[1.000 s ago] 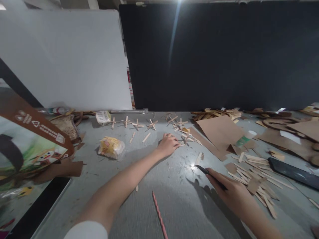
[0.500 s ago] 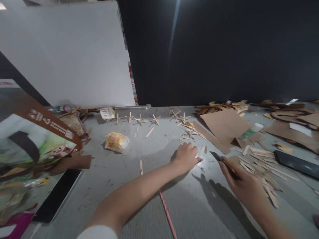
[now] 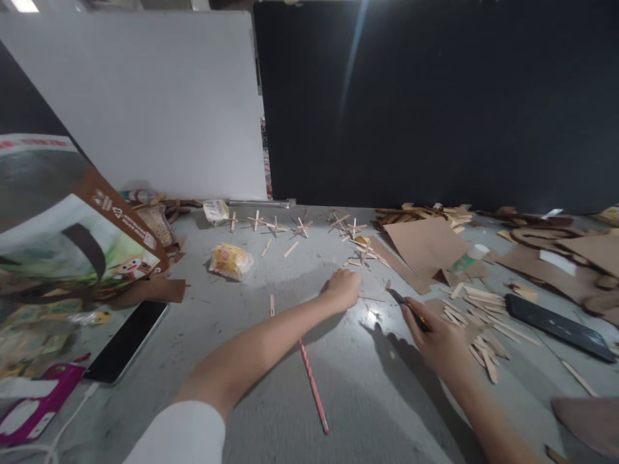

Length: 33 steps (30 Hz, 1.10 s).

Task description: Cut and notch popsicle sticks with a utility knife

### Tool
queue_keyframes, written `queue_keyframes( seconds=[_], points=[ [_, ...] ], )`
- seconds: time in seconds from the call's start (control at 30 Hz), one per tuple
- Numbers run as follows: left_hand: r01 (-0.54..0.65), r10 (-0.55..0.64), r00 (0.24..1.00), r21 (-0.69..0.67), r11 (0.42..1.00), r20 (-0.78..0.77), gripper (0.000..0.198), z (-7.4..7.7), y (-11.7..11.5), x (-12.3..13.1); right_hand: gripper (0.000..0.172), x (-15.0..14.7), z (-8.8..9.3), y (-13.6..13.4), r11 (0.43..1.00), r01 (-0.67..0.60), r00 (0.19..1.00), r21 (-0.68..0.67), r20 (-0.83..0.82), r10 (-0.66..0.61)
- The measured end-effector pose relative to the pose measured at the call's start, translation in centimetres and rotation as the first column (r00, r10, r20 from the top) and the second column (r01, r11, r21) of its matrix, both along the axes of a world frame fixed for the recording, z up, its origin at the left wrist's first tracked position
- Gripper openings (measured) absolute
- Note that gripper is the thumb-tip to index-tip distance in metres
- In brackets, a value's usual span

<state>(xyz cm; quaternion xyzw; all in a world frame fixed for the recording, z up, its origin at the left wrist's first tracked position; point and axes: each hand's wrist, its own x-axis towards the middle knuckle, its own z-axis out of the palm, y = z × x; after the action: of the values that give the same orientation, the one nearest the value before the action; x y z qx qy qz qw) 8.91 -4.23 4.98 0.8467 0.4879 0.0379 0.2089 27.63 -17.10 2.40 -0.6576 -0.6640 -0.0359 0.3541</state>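
Note:
My left hand (image 3: 344,290) is closed low over the grey tabletop. From its right side a thin wooden craft stick (image 3: 372,298), seen edge-on, points toward the knife; the fingertips themselves are hidden. My right hand (image 3: 438,341) grips a black and yellow utility knife (image 3: 411,312), its blade angled up and left near a small stick piece (image 3: 387,283). Beyond my hands stand several small crossed-stick shapes (image 3: 302,228). A pink twisted pencil (image 3: 314,386) lies below my left forearm.
On the right are loose craft sticks (image 3: 488,309), a black phone (image 3: 556,327) and brown cardboard (image 3: 425,248). A yellow wrapped packet (image 3: 231,261), another phone (image 3: 126,341) and a large printed bag (image 3: 87,232) lie to the left. Dark and white panels (image 3: 435,103) rise behind.
My left hand has drawn left and its fingers have curled in, with a thin stick now showing at its side. The knife in my right hand has shifted left in view, as the camera turned slightly.

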Motion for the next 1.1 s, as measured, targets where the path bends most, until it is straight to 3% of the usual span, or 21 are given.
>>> queue_keyframes(
  seconds=[0.17, 0.4, 0.57, 0.7, 0.87, 1.1],
  points=[
    [-0.002, 0.006, 0.997, -0.043, 0.999, 0.083, 0.012, -0.8, 0.1, -2.4, 0.052, -0.8, 0.1, 0.0, 0.995, -0.050, 0.999, -0.081, 0.003, 0.050],
    [0.049, -0.040, 0.984, -0.048, 0.998, 0.175, 0.014, -1.2, 0.6, -3.5, 0.047, -1.6, 0.3, 0.3, 0.975, -0.087, 0.995, -0.206, 0.023, 0.094],
    [0.131, -0.124, 0.967, -0.018, 0.991, 0.220, 0.012, -1.1, 1.1, -4.8, 0.046, -1.0, -0.6, 1.0, 0.983, -0.070, 0.996, -0.172, 0.039, 0.078],
    [0.143, -0.149, 0.963, 0.043, 0.989, 0.225, 0.023, -0.5, 1.3, -7.5, 0.048, -0.3, -1.3, 1.3, 0.990, -0.057, 0.996, -0.126, 0.054, 0.064],
    [0.202, -0.217, 0.960, 0.098, 0.974, 0.176, 0.035, 0.2, 1.5, -12.1, 0.052, -0.2, -1.6, 1.2, 0.982, -0.086, 0.981, -0.167, 0.159, 0.113],
    [0.310, -0.325, 0.939, 0.135, 0.941, 0.109, 0.037, -0.6, 1.7, -16.4, 0.044, -0.9, -2.9, 1.5, 0.964, -0.207, 0.946, -0.166, 0.219, 0.240]
  ],
)
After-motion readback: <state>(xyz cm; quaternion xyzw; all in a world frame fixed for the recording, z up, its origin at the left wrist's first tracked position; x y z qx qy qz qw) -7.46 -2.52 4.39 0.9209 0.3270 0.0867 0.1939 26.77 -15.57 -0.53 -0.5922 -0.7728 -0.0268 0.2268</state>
